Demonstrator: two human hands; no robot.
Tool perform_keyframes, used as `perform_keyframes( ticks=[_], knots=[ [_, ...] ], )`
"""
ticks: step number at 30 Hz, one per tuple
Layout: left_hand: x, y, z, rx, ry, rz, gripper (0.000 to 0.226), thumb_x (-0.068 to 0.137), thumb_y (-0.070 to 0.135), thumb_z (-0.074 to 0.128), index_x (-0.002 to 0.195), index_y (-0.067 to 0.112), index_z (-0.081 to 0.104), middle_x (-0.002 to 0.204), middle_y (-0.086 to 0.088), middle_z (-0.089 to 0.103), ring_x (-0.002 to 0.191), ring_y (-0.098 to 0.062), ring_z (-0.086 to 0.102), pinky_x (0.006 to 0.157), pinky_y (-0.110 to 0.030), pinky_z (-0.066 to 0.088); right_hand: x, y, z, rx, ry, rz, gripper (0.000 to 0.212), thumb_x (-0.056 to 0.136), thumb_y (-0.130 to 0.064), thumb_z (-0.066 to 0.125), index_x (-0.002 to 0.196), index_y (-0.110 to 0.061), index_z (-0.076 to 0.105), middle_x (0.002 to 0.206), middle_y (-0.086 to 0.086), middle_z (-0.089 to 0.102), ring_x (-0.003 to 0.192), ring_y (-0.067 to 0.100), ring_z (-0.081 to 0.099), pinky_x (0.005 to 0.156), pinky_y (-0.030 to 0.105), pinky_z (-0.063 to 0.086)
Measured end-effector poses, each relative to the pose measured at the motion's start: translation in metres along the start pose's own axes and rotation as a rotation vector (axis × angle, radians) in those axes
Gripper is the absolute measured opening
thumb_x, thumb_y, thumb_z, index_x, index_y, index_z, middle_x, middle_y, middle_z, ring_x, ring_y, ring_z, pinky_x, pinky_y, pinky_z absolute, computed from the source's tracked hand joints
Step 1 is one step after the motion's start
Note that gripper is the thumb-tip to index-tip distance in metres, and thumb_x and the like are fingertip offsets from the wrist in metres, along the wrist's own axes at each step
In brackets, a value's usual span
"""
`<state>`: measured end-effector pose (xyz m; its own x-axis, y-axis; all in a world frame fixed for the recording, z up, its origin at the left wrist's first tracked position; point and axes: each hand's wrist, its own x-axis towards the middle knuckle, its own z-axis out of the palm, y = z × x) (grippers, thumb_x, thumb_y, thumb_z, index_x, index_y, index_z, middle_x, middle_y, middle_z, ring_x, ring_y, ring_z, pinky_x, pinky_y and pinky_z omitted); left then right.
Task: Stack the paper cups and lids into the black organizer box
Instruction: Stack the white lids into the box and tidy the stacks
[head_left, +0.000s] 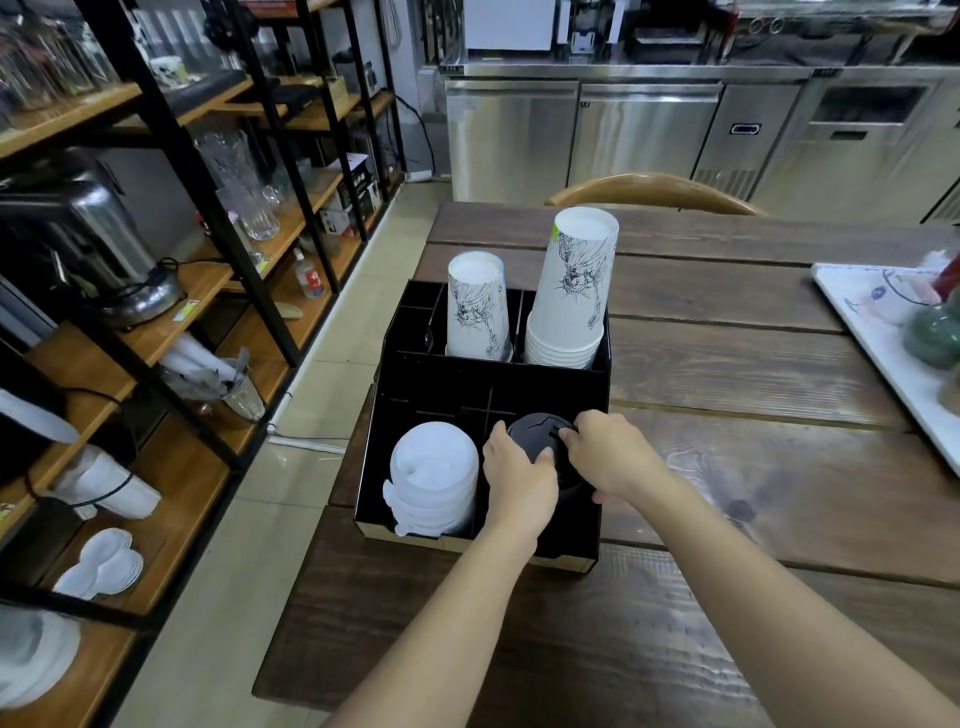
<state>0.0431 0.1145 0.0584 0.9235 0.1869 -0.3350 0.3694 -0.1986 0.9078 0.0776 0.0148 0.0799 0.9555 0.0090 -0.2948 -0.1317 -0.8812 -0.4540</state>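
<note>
The black organizer box (550, 384) sits at the left edge of the wooden table. Its back compartments hold a small upside-down stack of printed paper cups (477, 309) and a taller stack of paper cups (574, 296). A stack of white lids (434, 475) fills the front left compartment. In the front right compartment stands a stack of black lids (537, 434). My left hand (519, 480) presses its left side and my right hand (613, 452) grips its right side; both hands hide the stack's lower part.
The wooden table (727, 395) stretches to the right, with a white tray (872, 332) holding green objects at its right edge. A wooden chair back (654, 192) stands behind the table. Shelving with glassware and spare lids lines the left; steel counters stand at the back.
</note>
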Motion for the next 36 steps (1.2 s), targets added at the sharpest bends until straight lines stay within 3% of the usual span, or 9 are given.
perform_keyframes(
  ticks=[2,5,10,16,20,26,30,34,36],
  knots=[
    [0.001,0.002,-0.002,0.009,-0.024,0.034,0.063,0.093,0.015,0.049,0.146,0.016,0.016,0.152,-0.005,0.025,0.138,-0.023,0.028,0.113,-0.038,0.027,0.001,0.001,-0.004,-0.017,-0.008,-0.004,0.033,0.095,-0.03,0.04,0.068,-0.012,0.044,0.081,0.016,0.057,0.058,0.035,0.066,0.043,0.029,0.047],
    [0.004,0.002,-0.005,-0.011,-0.055,0.026,0.059,0.094,0.014,0.045,0.146,0.017,0.017,0.153,-0.004,0.026,0.137,-0.021,0.03,0.113,-0.035,0.027,0.003,0.009,-0.007,-0.067,0.029,-0.063,0.033,0.092,-0.03,0.047,0.067,-0.01,0.048,0.082,0.015,0.06,0.083,0.037,0.062,0.061,0.031,0.038],
    [0.001,-0.003,-0.003,-0.126,0.008,-0.111,0.054,0.099,0.021,0.035,0.148,0.02,0.011,0.157,-0.004,0.019,0.142,-0.023,0.023,0.116,-0.04,0.023,0.003,0.016,-0.007,0.129,0.032,-0.244,0.017,0.088,-0.021,0.057,0.099,-0.013,0.066,0.097,0.002,0.068,0.078,0.017,0.06,0.07,0.028,0.043],
    [-0.001,-0.008,0.002,-0.075,0.081,-0.111,0.05,0.099,0.025,0.029,0.146,0.016,0.017,0.155,-0.008,0.024,0.14,-0.026,0.026,0.115,-0.045,0.025,0.004,0.023,-0.001,0.338,-0.019,-0.248,0.016,0.089,-0.014,0.057,0.102,-0.017,0.067,0.087,-0.001,0.064,0.041,-0.008,0.052,0.034,0.009,0.035],
    [0.001,-0.007,0.0,0.043,0.063,-0.067,0.045,0.099,0.023,0.031,0.141,0.007,0.026,0.146,-0.014,0.036,0.133,-0.029,0.037,0.109,-0.045,0.035,0.008,0.023,-0.002,0.292,-0.009,-0.251,0.015,0.088,-0.017,0.059,0.099,-0.019,0.068,0.095,0.001,0.068,0.046,-0.001,0.053,0.045,0.015,0.043],
    [-0.003,0.0,-0.004,0.22,0.087,0.061,0.049,0.098,0.02,0.036,0.144,0.011,0.022,0.151,-0.007,0.029,0.138,-0.025,0.03,0.109,-0.038,0.032,0.009,0.023,-0.007,0.186,-0.012,-0.274,0.024,0.088,-0.025,0.059,0.111,-0.019,0.063,0.105,0.006,0.066,0.078,0.014,0.056,0.073,0.036,0.051],
    [-0.009,0.014,-0.013,0.283,0.11,0.213,0.041,0.096,0.018,0.042,0.136,0.012,0.039,0.147,-0.002,0.034,0.134,-0.019,0.034,0.107,-0.033,0.033,0.012,0.018,-0.014,0.156,0.041,-0.252,0.043,0.085,-0.037,0.061,0.123,-0.018,0.054,0.11,0.004,0.065,0.096,0.021,0.059,0.083,0.035,0.048],
    [-0.013,0.032,-0.039,0.228,0.209,0.403,0.025,0.093,0.016,0.046,0.116,0.016,0.056,0.116,0.008,0.05,0.116,-0.013,0.046,0.096,-0.024,0.036,0.014,0.0,-0.018,0.141,0.234,-0.311,0.04,0.083,-0.039,0.063,0.118,-0.021,0.057,0.104,-0.003,0.066,0.086,0.016,0.055,0.079,0.033,0.045],
    [-0.01,0.034,-0.062,0.196,0.287,0.436,0.021,0.093,0.014,0.047,0.111,0.018,0.058,0.107,0.011,0.05,0.105,-0.011,0.048,0.089,-0.024,0.037,0.014,-0.012,-0.016,0.169,0.159,-0.412,0.042,0.08,-0.035,0.066,0.119,-0.022,0.057,0.107,-0.002,0.065,0.083,0.013,0.053,0.079,0.031,0.045]
  ],
)
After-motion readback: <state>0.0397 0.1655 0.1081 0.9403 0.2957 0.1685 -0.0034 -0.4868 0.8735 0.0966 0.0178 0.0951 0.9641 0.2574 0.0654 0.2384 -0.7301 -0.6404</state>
